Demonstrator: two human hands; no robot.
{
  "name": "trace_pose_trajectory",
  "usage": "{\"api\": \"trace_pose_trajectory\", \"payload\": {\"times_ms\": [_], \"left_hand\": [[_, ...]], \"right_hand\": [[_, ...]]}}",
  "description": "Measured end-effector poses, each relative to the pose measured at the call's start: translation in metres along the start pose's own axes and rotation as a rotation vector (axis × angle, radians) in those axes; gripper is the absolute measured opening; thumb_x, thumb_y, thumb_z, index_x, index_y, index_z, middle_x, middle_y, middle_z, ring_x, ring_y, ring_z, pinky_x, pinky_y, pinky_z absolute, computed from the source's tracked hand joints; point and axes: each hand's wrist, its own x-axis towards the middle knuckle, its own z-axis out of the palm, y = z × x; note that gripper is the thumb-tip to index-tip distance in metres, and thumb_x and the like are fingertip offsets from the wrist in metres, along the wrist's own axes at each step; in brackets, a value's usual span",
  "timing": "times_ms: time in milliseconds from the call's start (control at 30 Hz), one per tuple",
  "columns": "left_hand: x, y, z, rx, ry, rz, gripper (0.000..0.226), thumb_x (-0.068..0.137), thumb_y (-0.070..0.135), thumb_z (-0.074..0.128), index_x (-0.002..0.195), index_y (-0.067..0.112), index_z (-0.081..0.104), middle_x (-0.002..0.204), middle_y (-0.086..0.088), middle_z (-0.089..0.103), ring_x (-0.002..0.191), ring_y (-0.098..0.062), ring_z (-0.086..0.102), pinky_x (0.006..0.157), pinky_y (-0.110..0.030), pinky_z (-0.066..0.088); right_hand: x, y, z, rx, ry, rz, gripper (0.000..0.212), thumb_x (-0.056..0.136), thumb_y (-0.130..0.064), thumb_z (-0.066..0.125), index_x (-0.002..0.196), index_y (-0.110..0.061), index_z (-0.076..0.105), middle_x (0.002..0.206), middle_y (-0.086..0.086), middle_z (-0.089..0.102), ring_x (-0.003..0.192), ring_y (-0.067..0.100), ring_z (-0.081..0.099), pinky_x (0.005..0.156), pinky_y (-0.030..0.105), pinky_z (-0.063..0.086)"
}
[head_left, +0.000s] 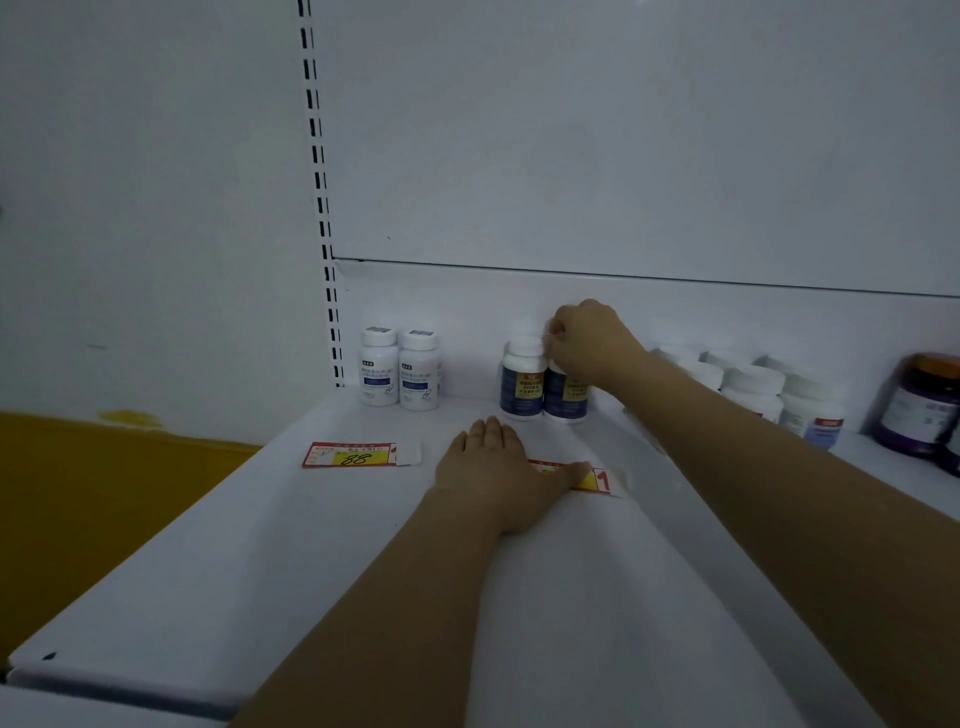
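Two dark blue bottles with white caps and yellow labels stand side by side at the back of a white shelf (270, 545). My right hand (592, 340) grips the top of the right blue bottle (566, 397), its cap hidden under my fingers. The left blue bottle (522, 382) stands touching it. My left hand (496, 470) lies flat on the shelf, fingers straight, its thumb pressing a red and yellow price tag (600, 479) that it partly covers.
Two white bottles (400, 369) stand at the back left beside a slotted upright (324, 218). A second price tag (353, 454) marked 88 lies to the left. Several white-capped bottles (753, 389) and a dark purple jar (922, 402) fill the right.
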Motion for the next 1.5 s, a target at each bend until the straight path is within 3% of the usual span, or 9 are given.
{"api": "trace_pose_trajectory", "payload": {"times_ms": [167,333,400,500,600,767,1067,1267,1500], "left_hand": [[-0.002,0.001,0.0,-0.042,0.029,0.005,0.101,0.082,0.078,0.013,0.15,0.005,-0.002,0.159,-0.01,-0.002,0.147,-0.022,-0.001,0.118,-0.036,0.0],[-0.001,0.001,-0.003,-0.107,0.044,0.0,0.1,0.084,0.077,0.017,0.15,0.004,0.0,0.159,-0.012,0.0,0.147,-0.023,0.002,0.118,-0.037,0.003],[0.001,0.004,-0.004,-0.163,0.117,0.01,0.099,0.083,0.077,0.027,0.15,0.005,0.011,0.157,-0.012,0.015,0.144,-0.025,0.016,0.117,-0.037,0.015],[0.003,0.01,-0.013,-0.39,0.234,0.079,0.08,0.08,0.068,0.051,0.14,0.016,0.037,0.14,-0.004,0.045,0.126,-0.02,0.045,0.099,-0.03,0.036],[0.002,0.016,-0.024,-0.61,0.255,0.182,0.058,0.083,0.05,0.063,0.131,0.023,0.046,0.126,0.003,0.057,0.111,-0.013,0.055,0.088,-0.022,0.036],[-0.003,0.016,-0.029,-0.648,0.235,0.26,0.03,0.085,0.039,0.065,0.111,0.028,0.056,0.09,0.013,0.057,0.075,0.003,0.051,0.063,-0.008,0.033],[-0.008,0.013,-0.029,-0.791,0.164,0.298,0.034,0.079,0.031,0.074,0.11,0.02,0.065,0.096,0.003,0.068,0.09,-0.011,0.063,0.078,-0.016,0.046],[-0.009,0.014,-0.03,-0.774,0.148,0.33,0.028,0.078,0.031,0.074,0.105,0.026,0.065,0.09,0.01,0.066,0.082,-0.001,0.062,0.071,-0.008,0.042],[-0.012,0.016,-0.033,-0.827,0.121,0.322,0.034,0.077,0.031,0.075,0.109,0.024,0.066,0.1,0.002,0.071,0.094,-0.011,0.065,0.083,-0.016,0.046]], "right_hand": [[-0.007,0.004,0.013,-0.14,-0.013,-0.02,0.035,0.096,-0.011,0.041,0.13,-0.006,0.044,0.129,0.016,0.044,0.119,0.031,0.039,0.102,0.034,0.031],[-0.007,0.011,-0.012,0.119,0.061,0.016,0.033,0.091,-0.012,0.05,0.121,-0.007,0.061,0.123,0.015,0.057,0.113,0.028,0.052,0.097,0.03,0.042],[-0.014,0.011,-0.032,0.186,0.101,-0.019,0.031,0.092,-0.016,0.054,0.12,-0.008,0.063,0.121,0.011,0.061,0.11,0.022,0.054,0.086,0.022,0.041],[-0.025,0.009,-0.057,0.24,0.074,-0.049,0.032,0.09,-0.028,0.06,0.118,-0.014,0.065,0.118,0.004,0.062,0.099,0.013,0.053,0.078,0.021,0.038],[-0.037,0.006,-0.069,0.318,0.04,-0.042,0.032,0.086,-0.037,0.065,0.111,-0.018,0.067,0.11,-0.001,0.064,0.095,0.01,0.054,0.074,0.021,0.04],[-0.057,0.011,-0.053,0.474,0.102,-0.018,0.034,0.085,-0.044,0.064,0.106,-0.018,0.07,0.096,-0.007,0.064,0.09,0.007,0.057,0.068,0.014,0.043],[-0.073,0.036,-0.029,1.062,0.029,0.012,0.019,0.093,-0.026,0.057,0.104,-0.018,0.07,0.104,0.0,0.071,0.098,0.013,0.066,0.089,0.025,0.052],[-0.073,0.04,-0.027,1.093,0.05,0.008,0.022,0.091,-0.028,0.061,0.106,-0.016,0.07,0.103,0.002,0.072,0.1,0.017,0.067,0.095,0.033,0.052],[-0.073,0.04,-0.026,1.06,0.088,0.002,0.027,0.093,-0.028,0.057,0.112,-0.014,0.068,0.106,0.001,0.07,0.101,0.016,0.065,0.096,0.035,0.051]]}}
